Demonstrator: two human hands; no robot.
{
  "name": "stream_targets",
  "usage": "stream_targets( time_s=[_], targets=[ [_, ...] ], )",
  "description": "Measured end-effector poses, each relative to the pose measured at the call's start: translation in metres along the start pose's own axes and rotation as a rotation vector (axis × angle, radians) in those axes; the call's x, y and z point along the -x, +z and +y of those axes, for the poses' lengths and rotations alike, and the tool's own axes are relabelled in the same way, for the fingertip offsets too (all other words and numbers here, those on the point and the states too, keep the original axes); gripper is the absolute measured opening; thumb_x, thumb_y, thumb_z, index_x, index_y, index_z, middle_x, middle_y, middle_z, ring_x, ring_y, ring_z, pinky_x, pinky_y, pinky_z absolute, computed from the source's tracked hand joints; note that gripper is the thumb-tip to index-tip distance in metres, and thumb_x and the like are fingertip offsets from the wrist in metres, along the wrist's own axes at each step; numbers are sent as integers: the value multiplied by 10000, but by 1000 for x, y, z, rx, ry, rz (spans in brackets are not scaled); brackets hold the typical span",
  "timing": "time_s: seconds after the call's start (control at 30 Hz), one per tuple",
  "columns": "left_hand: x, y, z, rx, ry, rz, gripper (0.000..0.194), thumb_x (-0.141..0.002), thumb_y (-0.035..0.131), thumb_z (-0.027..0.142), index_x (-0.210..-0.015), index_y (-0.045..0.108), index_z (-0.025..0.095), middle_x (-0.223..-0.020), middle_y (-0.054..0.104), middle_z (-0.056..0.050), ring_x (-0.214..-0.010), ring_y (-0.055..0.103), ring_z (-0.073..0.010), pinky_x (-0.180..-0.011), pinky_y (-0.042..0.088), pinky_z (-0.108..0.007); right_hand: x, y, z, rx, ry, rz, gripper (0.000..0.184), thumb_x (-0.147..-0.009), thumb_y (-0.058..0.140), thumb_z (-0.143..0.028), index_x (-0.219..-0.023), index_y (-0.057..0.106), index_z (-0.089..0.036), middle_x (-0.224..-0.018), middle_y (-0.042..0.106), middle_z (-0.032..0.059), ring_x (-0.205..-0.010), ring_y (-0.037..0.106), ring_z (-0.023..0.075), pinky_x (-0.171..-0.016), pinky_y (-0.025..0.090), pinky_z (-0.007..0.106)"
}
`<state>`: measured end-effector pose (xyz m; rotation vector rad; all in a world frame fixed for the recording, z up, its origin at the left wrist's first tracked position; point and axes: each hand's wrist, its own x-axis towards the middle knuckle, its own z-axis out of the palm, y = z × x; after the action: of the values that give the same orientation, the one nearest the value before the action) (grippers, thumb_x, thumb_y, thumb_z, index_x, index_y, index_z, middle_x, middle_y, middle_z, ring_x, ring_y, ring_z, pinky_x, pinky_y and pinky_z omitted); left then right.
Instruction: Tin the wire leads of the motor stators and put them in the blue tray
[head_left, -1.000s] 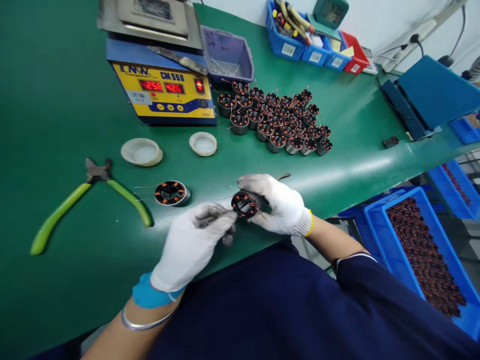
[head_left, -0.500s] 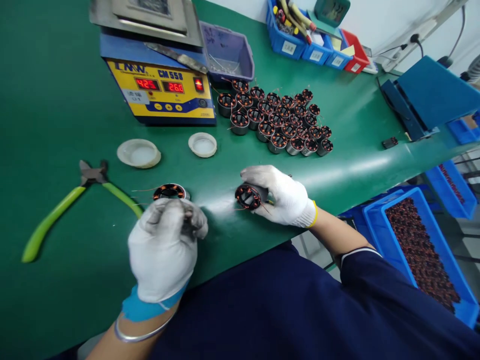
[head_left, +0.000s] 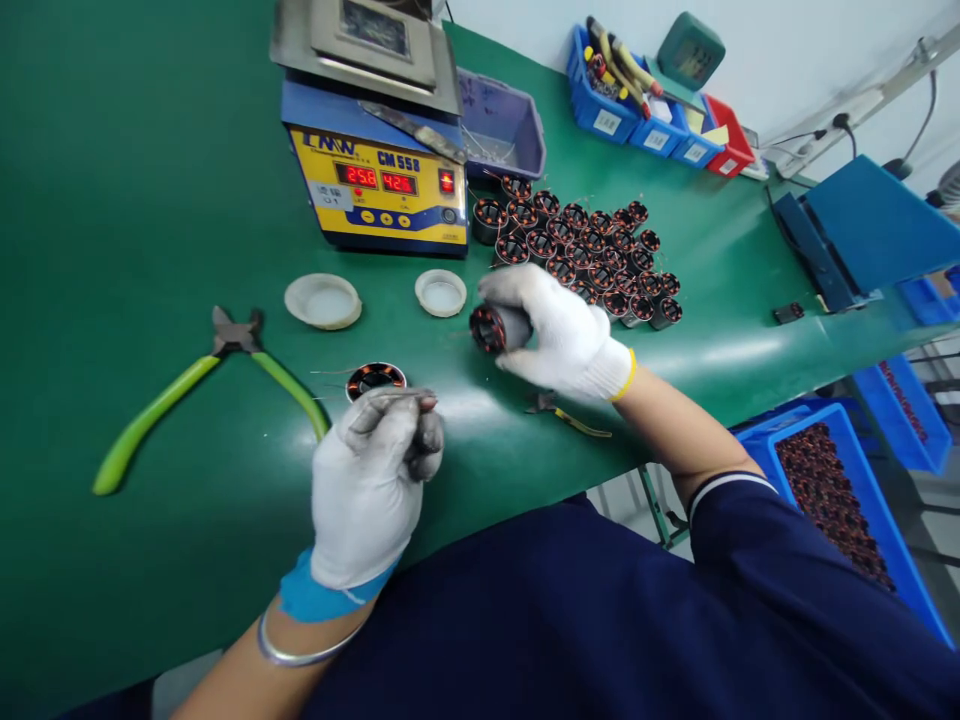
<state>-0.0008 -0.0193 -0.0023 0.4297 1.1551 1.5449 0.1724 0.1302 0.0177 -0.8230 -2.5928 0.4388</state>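
Note:
My right hand, in a white glove, grips a dark motor stator with copper windings, tilted so its open end faces left. It is close to the front of a cluster of similar stators standing on the bench. My left hand, gloved with smudged fingertips, is closed in a pinch; what it pinches is too small to make out. Just beyond those fingers another stator stands upright, thin wire ends pointing left, its lower part hidden. Small yellow-handled nippers lie below my right hand.
Green-handled cutters lie spread at left. Two shallow white dishes sit before a yellow-and-blue solder pot. Behind are a purple bin and blue bins. A blue crate of dark parts stands at lower right.
The view has shifted, moving the bench things rightward in the picture. My right hand has carried its stator away from me toward the cluster, uncovering the nippers. My left hand stays pinched near the other stator.

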Motion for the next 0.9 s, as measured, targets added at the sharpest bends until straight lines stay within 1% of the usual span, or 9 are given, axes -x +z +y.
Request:
stream_targets(
  time_s=[0.13,0.27,0.37,0.47,0.6,0.67,0.77,0.83,0.9],
  targets=[
    [-3,2,-4,-149,-215,-223,492,-686,845,589,-825,684,145,-646,603,-25,-508,524,-111,-432,396,-212,-45,12,23,144,197,-117,634,-712,750,-143,-1320,568,-153,-1328,604,103,-1194,631,294,-1051,548,456],
    [-4,1,-10,-226,-259,-366,553,-725,791,637,-879,662,122,-689,622,-27,-501,523,-99,-474,422,-231,-72,15,27,249,268,-255,608,-724,773,-197,-1305,598,-158,-1256,644,104,-1133,653,317,-994,552,501],
    [-5,-1,-10,-215,-235,-375,581,-762,742,668,-930,647,119,-722,625,-24,-515,530,-100,-487,419,-236,-76,13,27,296,321,-313,620,-741,787,-355,-1310,607,-183,-1228,652,85,-1149,639,336,-986,540,523],
    [-5,-1,-9,-226,-236,-394,574,-789,721,657,-953,640,113,-741,630,-28,-538,549,-108,-508,432,-243,-74,11,28,288,319,-297,609,-782,745,-419,-1326,587,-195,-1219,645,52,-1138,635,303,-988,542,470],
    [-4,0,-9,-238,-232,-404,559,-790,724,641,-956,633,115,-751,630,-27,-552,557,-113,-524,443,-252,-70,3,18,374,272,-158,619,-847,709,-403,-1392,516,-181,-1316,570,77,-1165,608,282,-977,545,410],
    [-4,0,-10,-247,-224,-394,555,-785,729,635,-957,633,116,-757,630,-27,-561,561,-115,-533,448,-256,-71,-3,8,507,220,-182,543,-901,662,-349,-1399,515,-191,-1354,529,101,-1194,583,311,-967,544,440],
    [-4,0,-11,-265,-221,-389,557,-783,732,629,-972,638,114,-771,635,-31,-580,571,-122,-557,464,-267,-77,-3,-4,675,163,-286,348,-1024,426,-229,-1341,563,-185,-1328,527,131,-1211,556,348,-955,529,506],
    [-4,0,-11,-266,-228,-385,558,-778,735,625,-981,636,114,-771,636,-31,-581,573,-125,-562,469,-272,-81,3,-7,700,178,-297,366,-1059,314,-215,-1309,577,-168,-1290,546,148,-1197,557,362,-937,527,532],
    [-4,1,-11,-267,-231,-377,545,-774,734,613,-973,633,116,-766,634,-29,-578,569,-125,-559,469,-272,-82,8,-8,682,213,-278,363,-1069,308,-248,-1289,579,-148,-1262,563,155,-1192,560,366,-933,531,530]
  ],
)
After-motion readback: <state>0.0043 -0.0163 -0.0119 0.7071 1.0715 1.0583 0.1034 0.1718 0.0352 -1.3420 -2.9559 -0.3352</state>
